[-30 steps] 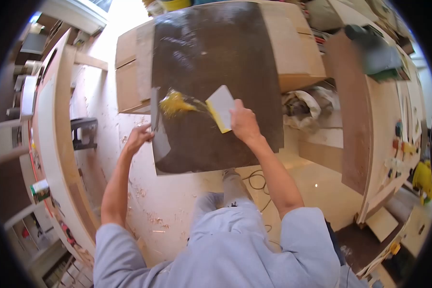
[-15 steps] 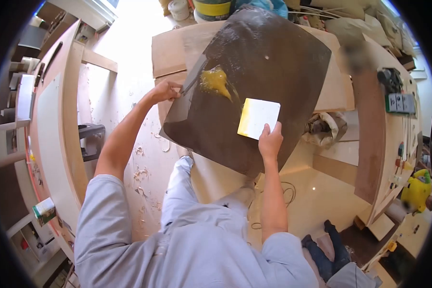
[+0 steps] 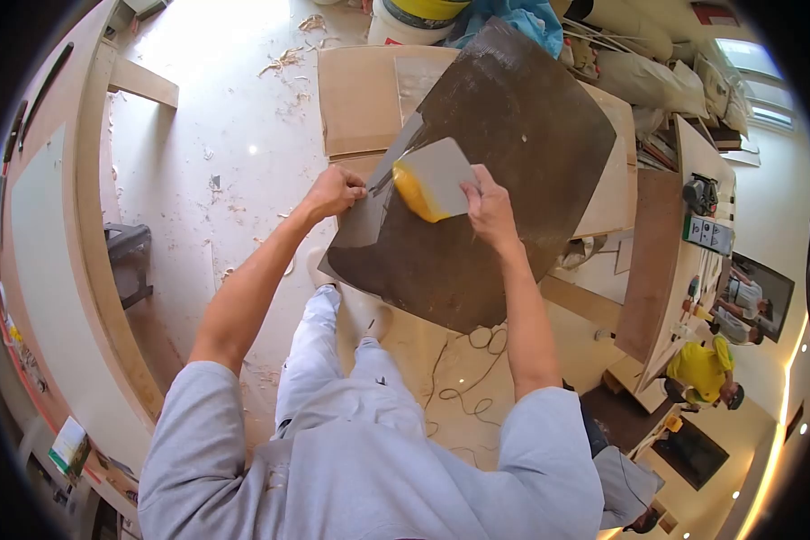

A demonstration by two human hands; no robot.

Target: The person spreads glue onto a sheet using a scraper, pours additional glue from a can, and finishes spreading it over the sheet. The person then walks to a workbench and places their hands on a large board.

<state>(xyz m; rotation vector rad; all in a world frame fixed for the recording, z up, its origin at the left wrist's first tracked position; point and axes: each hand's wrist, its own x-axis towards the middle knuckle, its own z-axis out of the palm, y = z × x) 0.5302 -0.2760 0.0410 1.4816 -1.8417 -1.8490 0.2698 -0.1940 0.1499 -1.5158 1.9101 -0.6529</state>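
A large dark brown sheet (image 3: pixel 531 117) lies slanted in front of me, with a greyish strip along its left side. At its left edge, my left hand (image 3: pixel 335 191) is closed, fingers pinching the sheet's rim. My right hand (image 3: pixel 490 207) grips a flat, square-cornered spreader (image 3: pixel 443 171) by its right side, thumb and fingers around the edge. Thick yellow glue (image 3: pixel 416 193) is heaped along the spreader's lower left edge, over the sheet. Wet-looking smears mark the sheet's upper part.
Cardboard (image 3: pixel 360 99) lies beneath the sheet. A bucket (image 3: pixel 414 20) and blue plastic (image 3: pixel 517 27) stand beyond it. On the left is a long wooden board (image 3: pixel 99 261) near a dark stool (image 3: pixel 130 261). A cable (image 3: pixel 463 391) coils on the floor. People are at the right, one in a yellow shirt (image 3: pixel 700 369).
The spreader has moved left and up to where the yellow glue lay on the sheet, and glue now gathers along its edge. My left hand still holds the sheet's edge. The view has shifted.
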